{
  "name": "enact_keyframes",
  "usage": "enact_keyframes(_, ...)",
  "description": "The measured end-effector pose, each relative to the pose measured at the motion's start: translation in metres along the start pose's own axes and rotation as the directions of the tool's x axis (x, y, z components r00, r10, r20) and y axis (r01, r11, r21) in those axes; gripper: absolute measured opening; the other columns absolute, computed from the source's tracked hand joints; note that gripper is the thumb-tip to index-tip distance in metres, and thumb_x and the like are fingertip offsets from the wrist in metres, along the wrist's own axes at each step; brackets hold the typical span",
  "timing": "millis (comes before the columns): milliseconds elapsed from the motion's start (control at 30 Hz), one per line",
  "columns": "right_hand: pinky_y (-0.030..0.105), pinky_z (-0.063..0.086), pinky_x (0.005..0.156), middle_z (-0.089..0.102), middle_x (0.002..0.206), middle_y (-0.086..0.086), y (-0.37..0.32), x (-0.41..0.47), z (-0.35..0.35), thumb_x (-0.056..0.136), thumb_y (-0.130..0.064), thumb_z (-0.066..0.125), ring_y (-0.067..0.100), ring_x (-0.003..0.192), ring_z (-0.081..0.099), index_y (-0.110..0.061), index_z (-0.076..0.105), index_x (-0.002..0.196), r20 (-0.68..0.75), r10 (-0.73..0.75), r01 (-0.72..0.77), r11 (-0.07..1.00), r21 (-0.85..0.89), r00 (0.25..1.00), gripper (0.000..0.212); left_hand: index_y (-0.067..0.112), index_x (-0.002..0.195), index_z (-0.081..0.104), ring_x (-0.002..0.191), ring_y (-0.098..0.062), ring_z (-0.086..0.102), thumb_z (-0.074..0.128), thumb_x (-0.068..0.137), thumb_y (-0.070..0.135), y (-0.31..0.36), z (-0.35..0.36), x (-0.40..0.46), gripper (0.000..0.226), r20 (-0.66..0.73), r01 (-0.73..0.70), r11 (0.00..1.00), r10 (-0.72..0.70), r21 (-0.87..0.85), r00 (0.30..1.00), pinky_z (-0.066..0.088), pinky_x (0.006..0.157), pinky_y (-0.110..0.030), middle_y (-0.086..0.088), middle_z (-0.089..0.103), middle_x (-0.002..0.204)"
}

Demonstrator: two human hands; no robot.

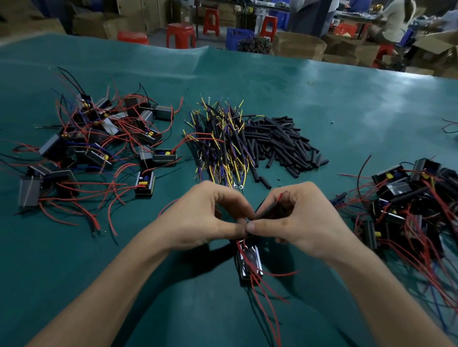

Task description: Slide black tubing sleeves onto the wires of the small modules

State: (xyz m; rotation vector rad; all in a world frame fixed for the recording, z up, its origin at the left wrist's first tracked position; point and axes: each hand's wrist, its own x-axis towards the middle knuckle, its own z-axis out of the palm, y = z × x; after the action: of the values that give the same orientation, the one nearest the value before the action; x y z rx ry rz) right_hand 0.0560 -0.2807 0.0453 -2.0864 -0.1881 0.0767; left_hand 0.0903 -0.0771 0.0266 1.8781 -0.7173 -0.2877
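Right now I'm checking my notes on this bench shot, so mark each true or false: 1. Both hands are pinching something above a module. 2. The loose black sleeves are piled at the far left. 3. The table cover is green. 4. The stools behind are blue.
1. True: the left hand and right hand meet fingertip to fingertip over a module, each with its grip closed on its wire.
2. False: the black sleeves lie in the middle, right of the wire bundle.
3. True: the table cover is green.
4. False: the stools are red.
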Motion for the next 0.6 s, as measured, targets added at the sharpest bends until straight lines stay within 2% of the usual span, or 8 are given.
enact_keyframes(167,0.028,0.050,0.049,0.071,0.061,0.009,-0.002,-0.001,-0.004,0.070,-0.023,0.093,0.018,0.050,0.059,-0.013,0.077,0.074,0.016,-0.005,0.005,1.000,0.023,1.000,0.020,0.014,0.085,0.080,0.068,0.001,0.063,0.085,0.079,0.011,-0.003,0.002,0.001,0.009,-0.018,-0.001,1.000,0.001,0.011,1.000,0.047,0.066,-0.016,0.006,0.074,0.075)
enact_keyframes(267,0.024,0.048,0.048,0.070,0.061,0.006,-0.006,-0.004,-0.016,0.073,-0.024,0.088,0.016,0.049,0.059,-0.011,0.078,0.079,-0.030,-0.062,0.066,0.988,0.143,0.998,0.017,0.020,0.079,0.078,0.066,0.002,0.060,0.084,0.078,0.005,-0.002,0.005,0.002,0.016,-0.041,0.002,1.000,-0.001,0.020,0.999,0.043,0.066,-0.013,0.013,0.068,0.072)
enact_keyframes(333,0.024,0.048,0.048,0.072,0.064,0.007,-0.008,-0.006,-0.026,0.073,-0.027,0.084,0.017,0.047,0.060,-0.012,0.079,0.076,-0.066,-0.087,0.098,0.976,0.196,0.994,0.017,0.026,0.074,0.075,0.065,0.001,0.057,0.085,0.075,0.009,-0.001,0.005,0.001,0.020,-0.049,0.008,1.000,-0.007,0.015,0.999,0.042,0.065,-0.017,0.014,0.064,0.075)
enact_keyframes(467,0.024,0.048,0.047,0.071,0.063,0.011,-0.006,-0.005,-0.022,0.074,-0.027,0.081,0.017,0.044,0.057,-0.009,0.079,0.073,-0.107,-0.113,0.138,0.954,0.266,0.988,0.018,0.024,0.064,0.063,0.069,-0.015,0.058,0.070,0.066,0.010,0.000,0.015,0.001,0.016,-0.085,0.015,0.997,-0.021,-0.070,0.996,0.049,0.068,-0.032,0.003,0.067,0.087)
enact_keyframes(533,0.023,0.047,0.049,0.067,0.057,0.012,-0.004,-0.004,-0.019,0.073,-0.030,0.082,0.016,0.045,0.055,-0.010,0.079,0.071,-0.169,-0.129,0.169,0.954,0.248,0.977,0.020,0.019,0.064,0.056,0.070,-0.015,0.058,0.066,0.065,0.009,-0.001,0.021,0.002,0.014,-0.063,0.003,0.994,-0.010,-0.106,0.998,0.049,0.066,-0.033,0.005,0.071,0.082)
enact_keyframes(600,0.024,0.048,0.053,0.064,0.056,0.013,-0.002,-0.002,-0.020,0.071,-0.033,0.083,0.017,0.049,0.055,-0.010,0.079,0.072,-0.221,-0.116,0.172,0.951,0.255,0.968,0.022,0.015,0.067,0.050,0.076,-0.014,0.064,0.064,0.066,0.011,-0.003,0.025,0.003,0.014,-0.070,0.007,0.992,-0.016,-0.130,0.997,0.050,0.066,-0.039,-0.007,0.074,0.084)
